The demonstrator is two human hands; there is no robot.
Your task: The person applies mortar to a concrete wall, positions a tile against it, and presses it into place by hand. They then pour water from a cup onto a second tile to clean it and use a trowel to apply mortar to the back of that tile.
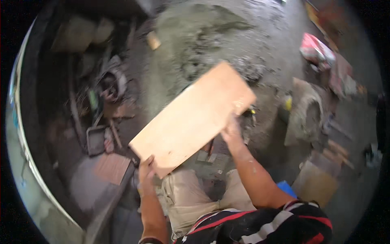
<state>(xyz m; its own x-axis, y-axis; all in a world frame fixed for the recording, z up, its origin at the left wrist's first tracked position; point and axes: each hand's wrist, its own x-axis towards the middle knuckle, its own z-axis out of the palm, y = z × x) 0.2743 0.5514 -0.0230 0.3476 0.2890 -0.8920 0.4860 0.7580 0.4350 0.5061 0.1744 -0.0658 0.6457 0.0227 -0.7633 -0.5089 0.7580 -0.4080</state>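
Observation:
A flat, pale rectangular wooden board (195, 118) is held up in front of me, slanting from lower left to upper right. My left hand (147, 170) grips its near-left corner, with fingertips showing over the top face. My right hand (232, 131) holds the edge near the right end, and its fingers are partly hidden by the board. Small dark marks show near the board's left end. Beyond the board, wet grey mortar (203, 24) lies heaped and spread on the floor.
On the left are a shallow tray (96, 140), a reddish board piece (112, 168) and clutter along the wall. To the right lie a red-and-white bag (317, 52), a mortar-smeared panel (302, 114) and wood strips (339, 153). A small block (153, 40) sits at the far left of the mortar.

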